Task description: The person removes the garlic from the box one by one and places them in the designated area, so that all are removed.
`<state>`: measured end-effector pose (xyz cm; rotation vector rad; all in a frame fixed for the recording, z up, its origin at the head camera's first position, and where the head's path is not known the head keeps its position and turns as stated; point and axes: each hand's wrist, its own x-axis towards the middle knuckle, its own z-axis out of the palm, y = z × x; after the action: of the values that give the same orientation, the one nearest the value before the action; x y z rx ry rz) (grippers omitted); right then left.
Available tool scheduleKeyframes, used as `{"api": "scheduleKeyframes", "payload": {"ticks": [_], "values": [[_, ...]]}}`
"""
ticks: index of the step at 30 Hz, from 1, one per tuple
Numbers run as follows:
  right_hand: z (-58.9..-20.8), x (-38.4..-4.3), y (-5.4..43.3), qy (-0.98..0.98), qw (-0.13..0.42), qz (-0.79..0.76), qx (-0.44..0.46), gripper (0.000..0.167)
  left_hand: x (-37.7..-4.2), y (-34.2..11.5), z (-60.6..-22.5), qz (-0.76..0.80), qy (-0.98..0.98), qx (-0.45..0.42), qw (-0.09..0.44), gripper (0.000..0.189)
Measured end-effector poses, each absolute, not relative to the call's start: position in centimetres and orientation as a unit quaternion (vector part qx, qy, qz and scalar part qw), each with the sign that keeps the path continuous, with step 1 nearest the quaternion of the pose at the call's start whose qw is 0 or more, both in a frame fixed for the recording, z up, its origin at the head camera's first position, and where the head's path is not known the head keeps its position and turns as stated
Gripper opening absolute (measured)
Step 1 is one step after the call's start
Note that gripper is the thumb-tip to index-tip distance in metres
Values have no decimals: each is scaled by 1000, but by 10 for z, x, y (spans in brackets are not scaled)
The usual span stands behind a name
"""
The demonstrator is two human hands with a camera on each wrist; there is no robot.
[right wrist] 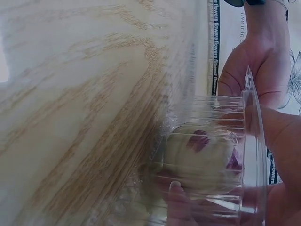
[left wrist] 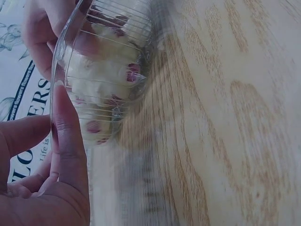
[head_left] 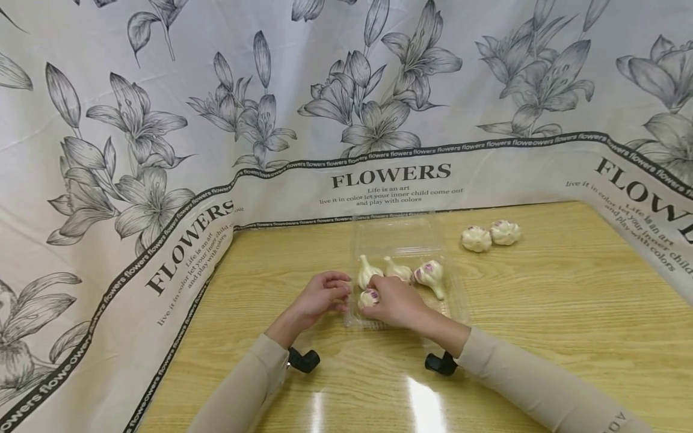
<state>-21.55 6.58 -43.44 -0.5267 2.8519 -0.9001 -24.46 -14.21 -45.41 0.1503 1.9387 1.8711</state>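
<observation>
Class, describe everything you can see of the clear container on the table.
The container looks like thin clear plastic, with ribbed walls and an open lid at its far side. It sits upright on the wooden table. It holds at least four garlic bulbs. The left hand pinches its rim; the right hand reaches in, holding one bulb.

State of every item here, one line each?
Clear plastic box, open, lid folded back
Round purple-streaked white garlic bulb, held inside box
Three other garlic bulbs, resting in box
Two further garlic bulbs, on yellow wooden table
Left grip, pinching box rim
Right grip, holding first bulb
</observation>
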Motion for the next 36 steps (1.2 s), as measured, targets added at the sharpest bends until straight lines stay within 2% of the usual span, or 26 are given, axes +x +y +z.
{"api": "scheduleKeyframes", "payload": {"ticks": [6, 13, 22, 36], "values": [[-439, -218, 77, 918, 60, -331, -209, 50, -243, -142, -455, 674, 703, 54, 221, 37], [-434, -217, 101, 899, 66, -366, -229, 50, -243, -141, -454, 674, 703, 52, 220, 37], [-434, -214, 116, 872, 85, -401, -267, 38, -244, -141, -455, 674, 703, 54, 220, 37], [-432, -218, 137, 842, 188, -426, -272, 50, -246, -141, -454, 670, 707, 58, 220, 37]]}}
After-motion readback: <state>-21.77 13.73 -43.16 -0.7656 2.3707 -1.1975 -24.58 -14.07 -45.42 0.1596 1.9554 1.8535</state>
